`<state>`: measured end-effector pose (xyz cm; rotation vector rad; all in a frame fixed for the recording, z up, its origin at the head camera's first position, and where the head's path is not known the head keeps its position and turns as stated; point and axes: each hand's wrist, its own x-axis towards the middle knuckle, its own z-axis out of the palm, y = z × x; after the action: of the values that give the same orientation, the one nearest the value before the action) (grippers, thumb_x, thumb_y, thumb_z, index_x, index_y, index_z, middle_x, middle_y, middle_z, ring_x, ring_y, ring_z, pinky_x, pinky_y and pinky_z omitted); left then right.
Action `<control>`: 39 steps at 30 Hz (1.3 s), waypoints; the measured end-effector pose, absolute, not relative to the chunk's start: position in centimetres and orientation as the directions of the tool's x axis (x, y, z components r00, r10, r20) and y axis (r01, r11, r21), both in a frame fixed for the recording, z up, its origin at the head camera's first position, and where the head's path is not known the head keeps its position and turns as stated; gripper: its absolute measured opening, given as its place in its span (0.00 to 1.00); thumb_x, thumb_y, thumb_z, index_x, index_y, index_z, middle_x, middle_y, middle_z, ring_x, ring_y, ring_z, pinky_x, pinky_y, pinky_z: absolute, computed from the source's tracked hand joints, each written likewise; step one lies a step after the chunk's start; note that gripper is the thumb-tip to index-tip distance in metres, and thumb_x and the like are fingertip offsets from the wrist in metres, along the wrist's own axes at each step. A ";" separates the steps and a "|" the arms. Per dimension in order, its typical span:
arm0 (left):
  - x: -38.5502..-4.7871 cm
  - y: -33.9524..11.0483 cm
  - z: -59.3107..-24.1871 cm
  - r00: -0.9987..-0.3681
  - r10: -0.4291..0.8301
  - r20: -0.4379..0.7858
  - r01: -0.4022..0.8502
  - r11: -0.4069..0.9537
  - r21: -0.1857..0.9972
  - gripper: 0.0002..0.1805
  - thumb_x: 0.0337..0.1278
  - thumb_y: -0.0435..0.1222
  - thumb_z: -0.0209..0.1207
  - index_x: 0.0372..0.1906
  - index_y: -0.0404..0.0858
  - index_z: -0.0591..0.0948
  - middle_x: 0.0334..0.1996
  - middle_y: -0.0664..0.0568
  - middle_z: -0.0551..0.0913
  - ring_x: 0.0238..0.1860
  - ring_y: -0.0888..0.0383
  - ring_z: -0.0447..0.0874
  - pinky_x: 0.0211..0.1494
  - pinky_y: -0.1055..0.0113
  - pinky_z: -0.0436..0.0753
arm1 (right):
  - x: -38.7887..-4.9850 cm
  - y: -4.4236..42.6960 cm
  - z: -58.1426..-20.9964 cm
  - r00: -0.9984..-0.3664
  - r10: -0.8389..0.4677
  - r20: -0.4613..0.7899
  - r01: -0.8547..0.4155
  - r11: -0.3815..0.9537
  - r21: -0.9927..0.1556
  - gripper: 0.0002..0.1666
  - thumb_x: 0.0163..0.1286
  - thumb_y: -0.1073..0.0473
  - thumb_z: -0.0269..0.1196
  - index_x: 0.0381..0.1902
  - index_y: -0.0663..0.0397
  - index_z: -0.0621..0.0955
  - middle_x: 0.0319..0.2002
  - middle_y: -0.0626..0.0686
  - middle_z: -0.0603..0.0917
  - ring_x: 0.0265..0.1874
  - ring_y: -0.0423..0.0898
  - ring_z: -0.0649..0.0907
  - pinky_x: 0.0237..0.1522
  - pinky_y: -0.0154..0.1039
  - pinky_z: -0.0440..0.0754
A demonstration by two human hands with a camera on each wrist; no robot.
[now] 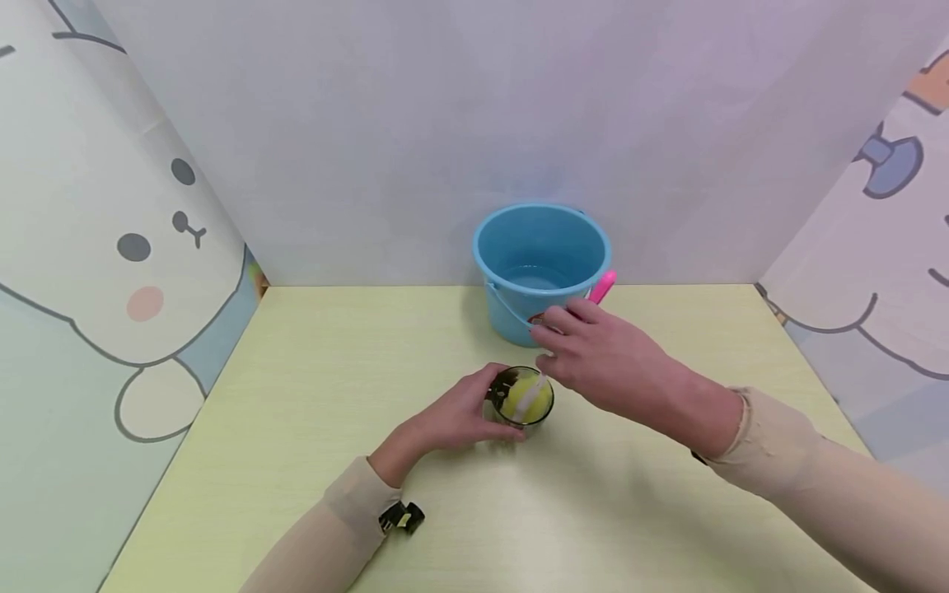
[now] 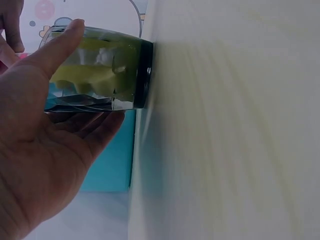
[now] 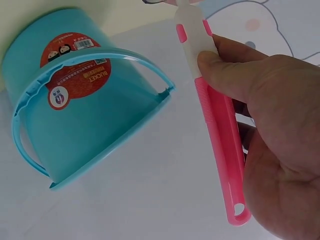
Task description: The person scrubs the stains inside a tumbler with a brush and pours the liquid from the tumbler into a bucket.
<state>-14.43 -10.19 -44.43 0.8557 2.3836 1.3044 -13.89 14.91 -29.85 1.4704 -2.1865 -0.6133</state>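
A plain pale cloth [image 1: 356, 148] stands behind a light yellow table [image 1: 311, 428], with cartoon-printed panels [image 1: 144, 263] to the left and right of the blue bucket [image 1: 507, 317]. On the near side of that bucket, the left hand [image 1: 465, 412] curls round a dark-tinted glass [image 2: 107, 75], thumb on one side and fingers on the other. The right hand [image 1: 608, 350], in front of the bucket and towards its right, pinches a pink-and-white handle [image 3: 222, 145] between thumb and fingers. The head view shows the handle's pale stem going down into the glass; the right wrist view instead shows its ribbed grip and the hole at its end. The left wrist view looks through the glass's side at a yellow-green mass [image 2: 90, 75]; whether that belongs to the handle I cannot tell. Only the head view looks into the bucket, while the right wrist view brings out the red label [image 3: 75, 70] on its wall and its bail [image 3: 135, 56]. Beige sleeves [image 1: 808, 453] cover both forearms, nearer than the bucket.
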 end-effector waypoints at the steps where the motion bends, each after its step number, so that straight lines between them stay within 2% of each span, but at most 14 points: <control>1: -14.4 -10.2 -44.4 -0.781 0.624 0.029 0.360 0.412 0.837 0.48 0.52 0.48 0.82 0.74 0.44 0.68 0.63 0.57 0.79 0.63 0.61 0.78 0.70 0.61 0.77 | -13.9 15.0 -29.9 -0.345 -0.933 0.108 -0.745 0.342 0.573 0.27 0.46 0.51 0.89 0.45 0.42 0.90 0.51 0.56 0.82 0.57 0.57 0.76 0.57 0.49 0.75; 8: -14.5 -10.2 -44.5 -0.776 0.630 0.033 0.365 0.406 0.838 0.48 0.52 0.46 0.82 0.74 0.43 0.68 0.63 0.57 0.79 0.63 0.61 0.78 0.70 0.62 0.77 | -14.1 15.3 -30.4 -0.362 -0.924 0.120 -0.760 0.368 0.536 0.31 0.44 0.52 0.89 0.48 0.40 0.91 0.54 0.56 0.82 0.59 0.58 0.76 0.59 0.52 0.76; 15: -14.4 -10.2 -44.5 -0.774 0.632 0.045 0.381 0.408 0.830 0.48 0.51 0.47 0.82 0.73 0.42 0.68 0.63 0.57 0.79 0.63 0.62 0.78 0.69 0.62 0.77 | -14.4 15.3 -30.9 -0.372 -0.919 0.128 -0.759 0.381 0.528 0.30 0.45 0.55 0.89 0.48 0.46 0.91 0.54 0.57 0.81 0.56 0.58 0.77 0.60 0.49 0.78; 20: -14.4 -10.2 -44.5 -0.774 0.631 0.050 0.389 0.411 0.824 0.48 0.52 0.46 0.82 0.73 0.42 0.68 0.63 0.56 0.79 0.62 0.61 0.78 0.69 0.62 0.77 | -14.7 15.0 -31.1 -0.365 -0.922 0.127 -0.751 0.372 0.545 0.30 0.45 0.56 0.89 0.47 0.52 0.90 0.53 0.58 0.81 0.53 0.57 0.77 0.58 0.48 0.79; 29: -14.4 -10.1 -44.5 -0.779 0.626 0.040 0.377 0.415 0.828 0.48 0.51 0.45 0.82 0.74 0.42 0.67 0.62 0.56 0.79 0.61 0.61 0.78 0.69 0.62 0.77 | -14.6 14.5 -31.1 -0.374 -0.918 0.132 -0.699 0.372 0.610 0.25 0.50 0.55 0.87 0.45 0.52 0.90 0.48 0.58 0.81 0.47 0.56 0.76 0.54 0.47 0.77; 39: -14.1 -10.1 -44.3 -0.786 0.618 0.032 0.362 0.418 0.833 0.48 0.52 0.47 0.82 0.74 0.42 0.68 0.63 0.56 0.79 0.61 0.60 0.78 0.68 0.62 0.78 | -13.6 14.0 -30.4 -0.380 -0.919 0.108 -0.669 0.353 0.654 0.26 0.50 0.53 0.87 0.44 0.57 0.90 0.49 0.58 0.83 0.48 0.56 0.76 0.53 0.45 0.76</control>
<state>-14.11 -10.10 -44.25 0.8518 2.3965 1.3031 -13.58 14.02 -30.42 1.3813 -2.1595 -0.7223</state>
